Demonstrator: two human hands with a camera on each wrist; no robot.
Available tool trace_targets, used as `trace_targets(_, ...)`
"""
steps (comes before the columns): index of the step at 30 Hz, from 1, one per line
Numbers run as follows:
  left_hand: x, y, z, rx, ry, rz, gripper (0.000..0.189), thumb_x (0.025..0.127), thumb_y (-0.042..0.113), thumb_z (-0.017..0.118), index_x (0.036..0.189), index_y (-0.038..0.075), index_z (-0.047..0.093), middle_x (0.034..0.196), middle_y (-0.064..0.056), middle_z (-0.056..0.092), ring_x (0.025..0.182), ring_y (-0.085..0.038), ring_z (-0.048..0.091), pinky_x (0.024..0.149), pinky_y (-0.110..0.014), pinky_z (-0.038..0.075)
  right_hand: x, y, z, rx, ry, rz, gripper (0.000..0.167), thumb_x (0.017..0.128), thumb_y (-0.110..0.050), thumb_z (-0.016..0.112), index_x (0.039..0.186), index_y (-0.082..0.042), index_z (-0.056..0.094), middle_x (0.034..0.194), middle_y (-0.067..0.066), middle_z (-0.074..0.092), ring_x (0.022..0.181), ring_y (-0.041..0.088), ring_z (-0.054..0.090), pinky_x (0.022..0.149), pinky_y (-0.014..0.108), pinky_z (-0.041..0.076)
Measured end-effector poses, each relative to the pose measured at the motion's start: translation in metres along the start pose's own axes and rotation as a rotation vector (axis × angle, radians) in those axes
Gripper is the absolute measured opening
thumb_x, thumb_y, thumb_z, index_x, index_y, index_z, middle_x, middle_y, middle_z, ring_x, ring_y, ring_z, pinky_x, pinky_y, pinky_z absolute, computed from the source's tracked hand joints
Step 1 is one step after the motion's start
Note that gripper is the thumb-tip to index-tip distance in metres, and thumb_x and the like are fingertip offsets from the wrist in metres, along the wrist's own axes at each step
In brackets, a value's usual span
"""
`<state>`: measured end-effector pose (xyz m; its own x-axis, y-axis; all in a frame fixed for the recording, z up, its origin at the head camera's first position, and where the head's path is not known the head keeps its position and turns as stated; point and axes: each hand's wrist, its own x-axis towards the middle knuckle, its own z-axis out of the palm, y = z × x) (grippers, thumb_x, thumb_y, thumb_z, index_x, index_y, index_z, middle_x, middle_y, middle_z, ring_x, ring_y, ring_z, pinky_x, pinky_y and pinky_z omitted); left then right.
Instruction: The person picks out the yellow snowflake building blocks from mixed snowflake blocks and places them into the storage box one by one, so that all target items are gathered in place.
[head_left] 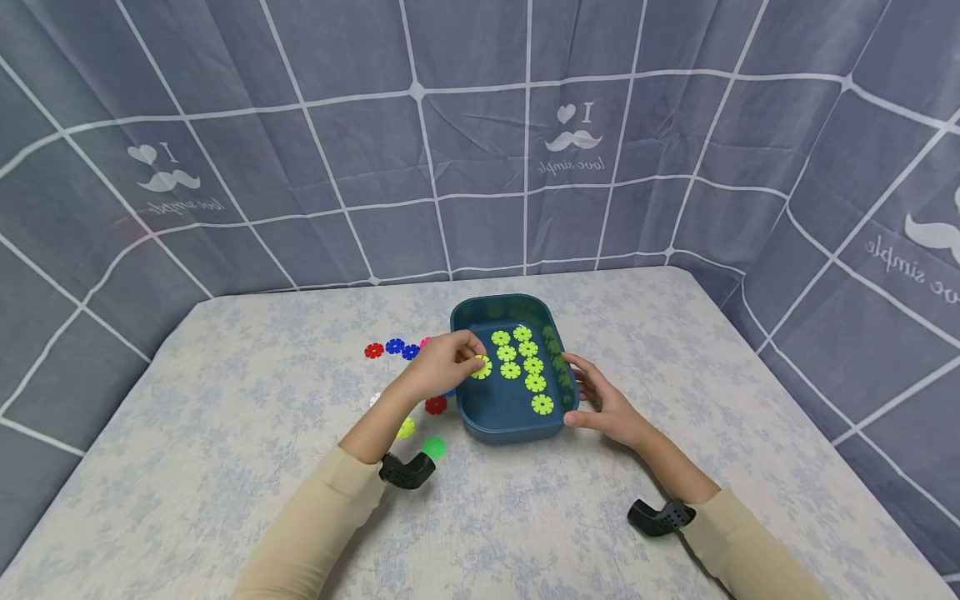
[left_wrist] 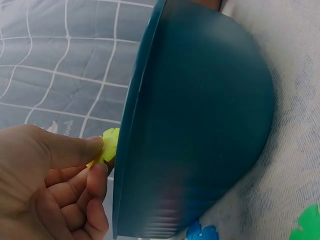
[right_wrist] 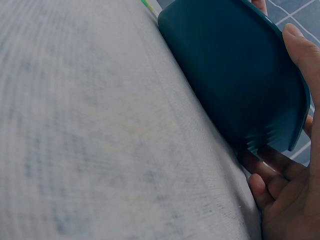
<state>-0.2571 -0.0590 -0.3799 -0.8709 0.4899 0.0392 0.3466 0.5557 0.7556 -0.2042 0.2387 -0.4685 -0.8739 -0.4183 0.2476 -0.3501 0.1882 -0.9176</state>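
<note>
My left hand (head_left: 442,367) pinches a yellow-green notched plastic disc (head_left: 483,367) between thumb and index finger, over the left side of a dark teal plastic bin (head_left: 513,435). In the left wrist view this disc (left_wrist: 111,145) is at the bin's rim, with the other fingers curled below it. More yellow-green discs (head_left: 533,365) lie on the bin floor, roughly in columns. My right hand (head_left: 609,408) holds the bin's right side. Its thumb (right_wrist: 300,45) is at the rim and its fingers bend against the outer wall in the right wrist view.
Left of the bin, loose notched discs lie on the pale patterned tablecloth (head_left: 187,433): red (head_left: 373,351), blue (head_left: 394,346), yellow (head_left: 406,428) and green (head_left: 433,448) among them. My left forearm partly hides this group. A grey-blue checked curtain (head_left: 480,150) hangs behind the table.
</note>
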Motion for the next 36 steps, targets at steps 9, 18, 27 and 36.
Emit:
trace_targets(9,0.004,0.003,0.005,0.009,0.0,-0.013,0.009,0.094,0.014,0.066,0.098,0.007,0.064,0.083,-0.001,0.064,0.076,-0.017,0.059,0.068,-0.031,0.051,0.0,0.001,0.0,-0.007,0.001,0.007,0.088,0.087,-0.033,0.074,0.155,-0.014,0.022,0.147,0.029,0.034,0.123,0.043,0.045,0.097,0.03,0.041)
trace_targets(18,0.007,0.007,0.01,0.019,0.007,-0.007,0.007,0.092,0.013,0.068,0.096,0.008,0.064,0.084,0.0,0.066,0.077,-0.016,0.061,0.068,-0.031,0.051,0.0,0.0,0.0,-0.003,0.001,0.011,0.089,0.086,-0.035,0.074,0.155,-0.014,0.022,0.146,0.029,0.034,0.123,0.043,0.046,0.097,0.03,0.04)
trace_targets(27,0.013,0.012,0.016,0.045,-0.018,0.032,0.007,0.093,0.01,0.067,0.097,0.006,0.064,0.083,-0.001,0.066,0.075,-0.015,0.061,0.068,-0.03,0.051,0.0,-0.001,0.0,-0.003,0.004,0.004,0.089,0.086,-0.032,0.075,0.155,-0.013,0.022,0.146,0.03,0.035,0.12,0.043,0.048,0.096,0.029,0.041)
trace_targets(36,0.022,0.011,0.025,0.081,-0.036,0.02,0.008,0.092,0.013,0.068,0.097,0.008,0.064,0.081,0.001,0.065,0.072,-0.015,0.059,0.064,-0.028,0.049,0.0,-0.001,0.001,-0.001,0.003,-0.004,0.089,0.086,-0.031,0.074,0.155,-0.011,0.021,0.145,0.029,0.035,0.12,0.043,0.048,0.096,0.029,0.041)
